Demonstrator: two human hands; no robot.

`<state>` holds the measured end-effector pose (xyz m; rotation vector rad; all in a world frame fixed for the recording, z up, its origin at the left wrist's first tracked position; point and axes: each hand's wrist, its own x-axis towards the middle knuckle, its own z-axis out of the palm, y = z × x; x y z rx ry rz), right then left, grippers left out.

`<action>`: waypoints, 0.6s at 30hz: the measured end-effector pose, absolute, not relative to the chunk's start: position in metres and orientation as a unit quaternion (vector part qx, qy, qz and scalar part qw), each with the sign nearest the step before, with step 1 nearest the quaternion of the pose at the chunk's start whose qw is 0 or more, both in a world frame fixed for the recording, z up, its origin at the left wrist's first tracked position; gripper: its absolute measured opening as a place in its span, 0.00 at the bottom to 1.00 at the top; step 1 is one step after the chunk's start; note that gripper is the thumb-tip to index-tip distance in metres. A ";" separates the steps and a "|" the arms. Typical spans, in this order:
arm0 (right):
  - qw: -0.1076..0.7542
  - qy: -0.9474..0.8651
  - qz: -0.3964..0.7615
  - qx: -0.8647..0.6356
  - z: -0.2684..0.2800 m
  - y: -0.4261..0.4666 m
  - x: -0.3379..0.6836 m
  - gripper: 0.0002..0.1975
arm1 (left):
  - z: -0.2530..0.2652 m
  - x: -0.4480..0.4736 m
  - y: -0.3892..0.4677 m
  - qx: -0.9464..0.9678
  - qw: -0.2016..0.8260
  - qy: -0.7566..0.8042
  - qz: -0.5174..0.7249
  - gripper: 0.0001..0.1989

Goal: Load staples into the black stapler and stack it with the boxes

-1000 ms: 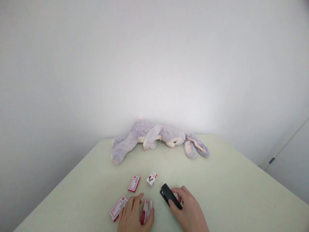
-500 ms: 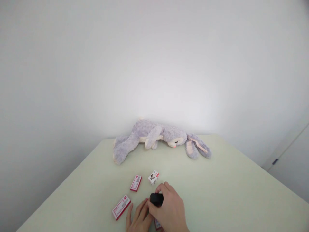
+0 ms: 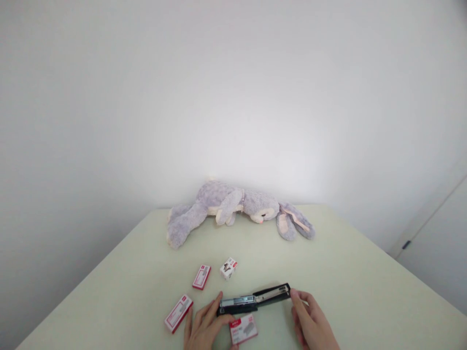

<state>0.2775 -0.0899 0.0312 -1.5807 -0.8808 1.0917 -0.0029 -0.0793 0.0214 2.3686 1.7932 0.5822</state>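
Observation:
A black stapler lies swung open on the table, its metal staple channel facing up. My left hand is at its left end, index finger on the far side and thumb on the near side, gripping it. My right hand pinches the tip of the swung-back cover between thumb and fingers. Just below the stapler is a red and white staple box, close to my left thumb and partly covered by it.
Two red and white boxes, one nearer and one farther, lie left of the stapler. A small white box with a clip picture sits beyond it. Along the wall stretches a plush rabbit on the pale green table.
The stapler, earlier mostly hidden in my right hand, now lies swung open. My right hand has moved right to the cover's tip, and the box below is uncovered.

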 end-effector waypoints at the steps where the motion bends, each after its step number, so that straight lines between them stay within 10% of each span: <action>1: 0.472 -0.387 0.455 -0.648 0.027 -0.092 0.273 0.34 | 0.021 -0.002 -0.078 0.780 0.063 0.591 0.194 0.21; 18: 0.320 -0.599 0.338 -0.652 0.048 -0.093 0.249 0.19 | 0.018 -0.020 -0.070 0.809 0.137 0.534 0.201 0.21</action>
